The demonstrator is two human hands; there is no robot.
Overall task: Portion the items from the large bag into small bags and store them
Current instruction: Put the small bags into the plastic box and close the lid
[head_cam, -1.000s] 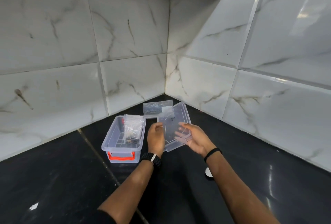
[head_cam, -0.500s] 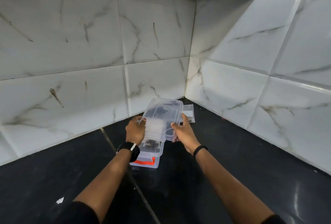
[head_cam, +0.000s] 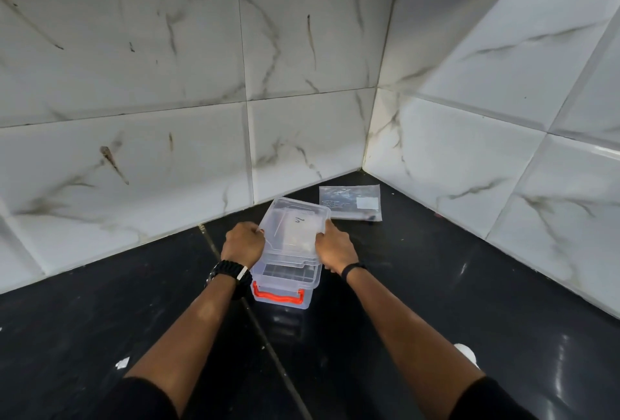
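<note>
Near the centre of the frame, a clear plastic box (head_cam: 283,288) with an orange handle (head_cam: 277,295) on its near end stands on the black countertop (head_cam: 100,319). Its clear lid (head_cam: 295,228) sits over the box, the near part of the opening uncovered. The left hand (head_cam: 244,245) curls its fingers round the lid's left edge, and the right hand (head_cam: 335,248) grips the right edge the same way. Just beyond the box, toward the tiled corner at upper right of centre, the large plastic bag (head_cam: 350,202) lies flat on the counter, apart from both hands. A black watch (head_cam: 229,273) circles the left wrist.
</note>
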